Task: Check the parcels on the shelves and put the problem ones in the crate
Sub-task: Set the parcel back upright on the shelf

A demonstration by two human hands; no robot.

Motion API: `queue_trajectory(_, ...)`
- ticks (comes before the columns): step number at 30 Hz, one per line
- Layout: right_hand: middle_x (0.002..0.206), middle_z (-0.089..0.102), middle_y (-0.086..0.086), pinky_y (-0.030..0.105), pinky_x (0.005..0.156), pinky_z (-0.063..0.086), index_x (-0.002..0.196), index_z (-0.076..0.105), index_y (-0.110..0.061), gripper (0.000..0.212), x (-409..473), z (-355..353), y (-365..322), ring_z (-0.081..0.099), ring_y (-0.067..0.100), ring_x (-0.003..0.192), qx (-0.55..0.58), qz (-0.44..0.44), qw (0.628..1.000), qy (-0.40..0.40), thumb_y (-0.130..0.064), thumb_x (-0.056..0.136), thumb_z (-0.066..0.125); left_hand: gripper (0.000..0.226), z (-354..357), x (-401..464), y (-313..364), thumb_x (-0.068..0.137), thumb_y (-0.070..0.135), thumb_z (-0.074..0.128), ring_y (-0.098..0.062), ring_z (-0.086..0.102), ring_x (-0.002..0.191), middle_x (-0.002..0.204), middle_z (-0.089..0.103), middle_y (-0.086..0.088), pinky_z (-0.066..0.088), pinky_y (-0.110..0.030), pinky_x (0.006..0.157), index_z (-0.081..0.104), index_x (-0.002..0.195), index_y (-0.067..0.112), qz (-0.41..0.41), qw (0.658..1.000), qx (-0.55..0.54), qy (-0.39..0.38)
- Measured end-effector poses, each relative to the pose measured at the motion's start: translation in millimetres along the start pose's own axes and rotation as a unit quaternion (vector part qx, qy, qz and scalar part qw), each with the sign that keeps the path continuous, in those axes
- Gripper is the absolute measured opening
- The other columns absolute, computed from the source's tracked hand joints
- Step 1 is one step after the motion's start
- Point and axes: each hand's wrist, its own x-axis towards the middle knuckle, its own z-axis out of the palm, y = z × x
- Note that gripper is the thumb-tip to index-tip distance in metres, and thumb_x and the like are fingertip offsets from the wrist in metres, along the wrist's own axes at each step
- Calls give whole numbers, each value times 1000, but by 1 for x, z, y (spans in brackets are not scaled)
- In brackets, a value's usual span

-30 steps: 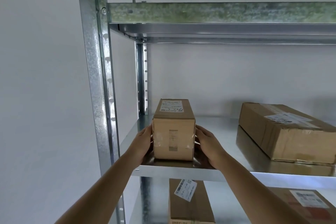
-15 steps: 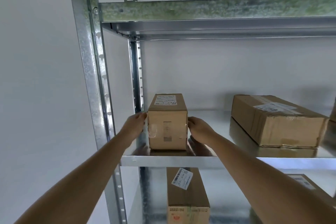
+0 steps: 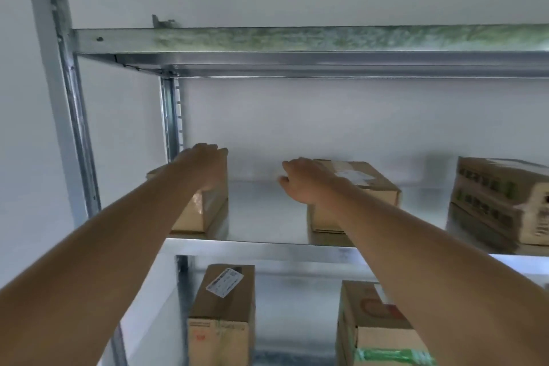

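Nearest, on the lower shelf, stand two cardboard parcels: one [image 3: 222, 315] bearing a tilted white barcode label, one [image 3: 377, 333] with green tape; print illegible. Above, the middle shelf [image 3: 267, 246] carries three parcels. Left hand [image 3: 205, 166] lies flat on the leftmost parcel [image 3: 199, 211], fingers extended. Right hand [image 3: 303, 180] rests on the centre parcel [image 3: 356, 187], fingers loosely bent; whether it grips cannot be told. A printed carton [image 3: 502, 202] sits far right.
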Motion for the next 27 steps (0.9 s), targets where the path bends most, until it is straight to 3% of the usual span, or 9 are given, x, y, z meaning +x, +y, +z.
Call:
queue_trajectory(5, 114, 64, 4, 39, 91, 47, 126, 59, -19, 34, -41, -9, 86, 58, 26, 104, 4, 40, 999, 3, -37, 106, 38, 35, -2, 0, 69, 99, 11, 42, -32, 45, 134, 133, 51, -9, 44, -45, 102, 47, 133, 11, -2, 1000, 0, -20)
queue_trajectory(8, 125, 64, 10, 42, 97, 48, 134, 56, -14, 40, -59, -11, 130, 58, 27, 113, 12, 77, 997, -10, -37, 107, 38, 44, -1, 6, 95, 100, 11, 39, -31, 40, 141, 144, 47, -7, 41, -49, 111, 42, 144, 14, 3, 1000, 6, -22)
queue_trajectory(11, 126, 62, 13, 43, 94, 45, 128, 54, -8, 38, -74, -11, 165, 56, 29, 114, 18, 117, 993, -19, -34, 107, 36, 54, 4, 15, 122, 105, 16, 37, -29, 29, 152, 163, 34, -5, 35, -48, 119, 31, 159, 17, 13, 999, 10, -29)
queue_trajectory(17, 133, 60, 11, 43, 98, 48, 133, 52, -10, 42, -80, -3, 199, 56, 29, 119, 37, 156, 987, -20, -39, 110, 32, 60, 13, 42, 163, 108, 15, 35, -27, 17, 158, 173, 16, -3, 31, -47, 123, 19, 165, 21, 45, 998, -29, -46)
queue_trajectory(24, 146, 55, 11, 45, 104, 47, 146, 47, -12, 48, -65, 20, 200, 52, 29, 130, 116, 166, 979, -3, -39, 111, 30, 53, 33, 68, 168, 112, 29, 32, -29, 29, 153, 169, 28, -4, 37, -46, 119, 25, 163, 19, 71, 994, -84, -16)
queue_trajectory(27, 158, 45, 12, 45, 110, 42, 157, 36, -12, 53, -62, 27, 195, 47, 31, 140, 198, 187, 962, 12, -41, 112, 28, 59, 45, 71, 165, 111, 48, 29, -30, 37, 150, 167, 35, -5, 38, -47, 118, 30, 162, 18, 36, 981, -189, 1)
